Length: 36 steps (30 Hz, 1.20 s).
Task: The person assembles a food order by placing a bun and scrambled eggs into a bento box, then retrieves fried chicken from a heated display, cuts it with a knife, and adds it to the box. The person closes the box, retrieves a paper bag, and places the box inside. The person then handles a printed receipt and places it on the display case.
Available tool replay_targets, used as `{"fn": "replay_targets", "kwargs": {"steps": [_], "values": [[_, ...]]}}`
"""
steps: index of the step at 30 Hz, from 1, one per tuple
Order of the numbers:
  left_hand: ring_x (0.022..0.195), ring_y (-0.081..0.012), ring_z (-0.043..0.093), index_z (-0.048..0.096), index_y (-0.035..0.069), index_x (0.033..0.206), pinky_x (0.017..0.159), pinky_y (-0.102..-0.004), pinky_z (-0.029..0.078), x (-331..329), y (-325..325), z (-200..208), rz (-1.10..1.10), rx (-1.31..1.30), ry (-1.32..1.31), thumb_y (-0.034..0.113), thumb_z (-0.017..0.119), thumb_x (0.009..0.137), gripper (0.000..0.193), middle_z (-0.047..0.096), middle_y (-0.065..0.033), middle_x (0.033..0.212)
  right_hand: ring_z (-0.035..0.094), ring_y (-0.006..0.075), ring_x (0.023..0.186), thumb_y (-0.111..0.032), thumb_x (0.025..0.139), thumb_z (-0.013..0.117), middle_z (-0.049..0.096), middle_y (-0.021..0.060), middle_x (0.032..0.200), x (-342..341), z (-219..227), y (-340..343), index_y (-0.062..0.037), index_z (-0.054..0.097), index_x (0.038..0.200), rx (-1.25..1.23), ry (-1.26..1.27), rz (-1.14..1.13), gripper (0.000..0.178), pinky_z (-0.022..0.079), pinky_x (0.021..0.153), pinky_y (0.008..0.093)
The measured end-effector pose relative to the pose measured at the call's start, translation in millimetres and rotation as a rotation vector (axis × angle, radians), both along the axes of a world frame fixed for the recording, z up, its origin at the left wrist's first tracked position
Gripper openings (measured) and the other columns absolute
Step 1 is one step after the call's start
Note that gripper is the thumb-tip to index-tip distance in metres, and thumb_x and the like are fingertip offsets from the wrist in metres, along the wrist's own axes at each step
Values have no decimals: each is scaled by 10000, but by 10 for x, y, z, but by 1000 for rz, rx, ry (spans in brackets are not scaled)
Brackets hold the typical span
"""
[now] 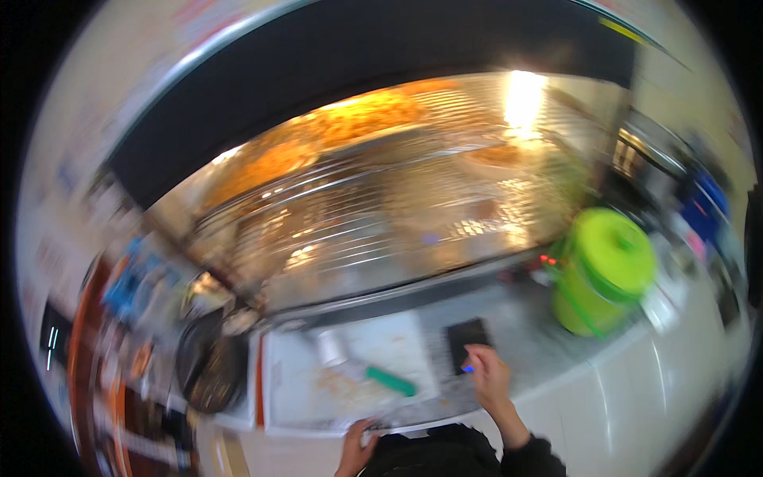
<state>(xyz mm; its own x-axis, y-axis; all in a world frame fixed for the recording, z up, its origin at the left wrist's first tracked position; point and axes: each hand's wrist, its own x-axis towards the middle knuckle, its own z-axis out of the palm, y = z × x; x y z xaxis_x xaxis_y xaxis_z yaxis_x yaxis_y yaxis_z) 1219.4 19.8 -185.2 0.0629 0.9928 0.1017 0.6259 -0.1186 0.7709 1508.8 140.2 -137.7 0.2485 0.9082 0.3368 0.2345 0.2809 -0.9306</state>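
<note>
My right hand (490, 377) is closed over the near edge of a flat black rectangular thing (468, 340) on the grey counter. A small bright blue spot shows at its fingertips; what it belongs to is too blurred to tell. Low in the view, by the front edge of a white cutting board (296, 389), is my left hand (358, 447). Its fingers are bent, and blur hides whether anything is in them. Lying on the board are a green handle (390, 381), probably a knife's, and a white cylinder (332, 348). Brown crumbs or stains mark the board.
Behind the counter stands a lit glass display case (350, 230) with wire racks and orange-brown food. A lime-green lidded bucket (608, 270) is at the right. To the left are a black bowl-like container (211, 362), blue and clear plastic bags (147, 274) and a brown wooden shelf (87, 342).
</note>
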Motion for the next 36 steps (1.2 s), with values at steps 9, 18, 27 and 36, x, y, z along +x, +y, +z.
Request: {"fn": "replay_targets", "kwargs": {"steps": [9, 18, 27, 36], "values": [[1156, -307, 468, 483, 73, 1263, 1007, -371, 352, -365, -643, -326, 215, -44, -97, 206, 566, 886, 409, 500, -149, 1248, 581, 240, 692, -200, 870, 594, 601, 118, 708, -1053, -382, -924, -22, 635, 770, -224, -480, 702, 208, 454, 603, 350], [1183, -202, 465, 514, 30, 1242, 984, -337, 370, -1240, -3208, -2208, 523, -706, -459, 250, 549, 911, 400, 492, -127, 1293, 639, 223, 646, -54, 844, 516, 675, 67, 798, -2920, 115, -1199, -140, 592, 1159, 105, -530, 1239, 336, 499, 609, 324], [1118, -230, 497, 529, 47, 1211, 943, -353, 394, -1071, -4499, -2239, 913, -822, -682, 252, 544, 905, 369, 522, -130, 1208, 648, 248, 829, -121, 867, 534, 642, 124, 1060, -4243, -496, -2489, -144, 468, 1284, 210, -875, 1720, 422, 516, 701, 337], [1053, -257, 529, 545, 65, 1181, 903, -368, 419, -2067, -4327, -2345, 980, -740, -800, 254, 539, 899, 339, 552, -133, 1123, 378, 352, 1259, -608, 817, 499, 439, 138, 1351, -5367, -1788, -2415, -192, 442, 1328, -196, -1723, 2151, 662, 324, 994, 554]]}}
